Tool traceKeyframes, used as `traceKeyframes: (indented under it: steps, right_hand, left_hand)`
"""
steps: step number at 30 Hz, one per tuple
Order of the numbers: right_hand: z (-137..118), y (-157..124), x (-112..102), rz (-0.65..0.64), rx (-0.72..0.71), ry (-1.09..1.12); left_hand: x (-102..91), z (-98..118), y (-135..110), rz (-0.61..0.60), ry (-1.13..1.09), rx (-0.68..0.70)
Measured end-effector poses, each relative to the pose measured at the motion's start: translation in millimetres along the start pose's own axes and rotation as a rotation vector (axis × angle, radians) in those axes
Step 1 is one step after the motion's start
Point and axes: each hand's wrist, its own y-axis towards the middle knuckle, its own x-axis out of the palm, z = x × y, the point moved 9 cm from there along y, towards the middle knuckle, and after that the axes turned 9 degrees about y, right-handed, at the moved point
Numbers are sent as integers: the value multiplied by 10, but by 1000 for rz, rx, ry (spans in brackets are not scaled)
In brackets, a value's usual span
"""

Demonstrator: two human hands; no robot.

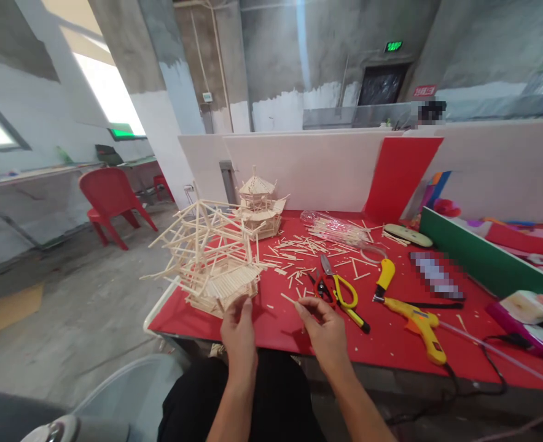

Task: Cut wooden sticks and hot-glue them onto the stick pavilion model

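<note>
My right hand [322, 322] pinches a thin wooden stick [288, 298] between thumb and forefinger, its free end pointing left. My left hand [239, 325] is closed at the front edge of an open-framed wooden stick model [207, 245]. Its thumb and forefinger are together beside the model's slatted roof panel [232, 282]; what they grip, if anything, I cannot make out. A smaller tiered pavilion of sticks [258, 205] stands behind. Loose cut sticks [299, 247] are scattered on the red tabletop [271, 334] beyond my hands.
Right of my right hand lie yellow-handled scissors [345, 291], red-handled cutters [323, 288] and a yellow-black knife [357, 320]. Farther right are a yellow glue gun [416, 325] with a cord and a green board [492, 264]. A plastic bag of sticks [333, 228] lies behind.
</note>
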Motion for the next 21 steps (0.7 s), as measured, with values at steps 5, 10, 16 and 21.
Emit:
traceKeyframes:
  steps: [5, 10, 16, 21]
  right_hand:
    - [-104, 100, 126, -67, -78, -116]
    - [-337, 509, 83, -264, -191, -366]
    - [-423, 1176, -241, -478, -233, -711]
    - [-74, 1570, 7, -624, -210, -907]
  left_hand:
    - [822, -251, -428, -438, -86, -192]
    - [1368, -392, -183, -406, -173, -267]
    - [1578, -699, 322, -311, -123, -364]
    - [1445, -818, 331, -287, -128, -263]
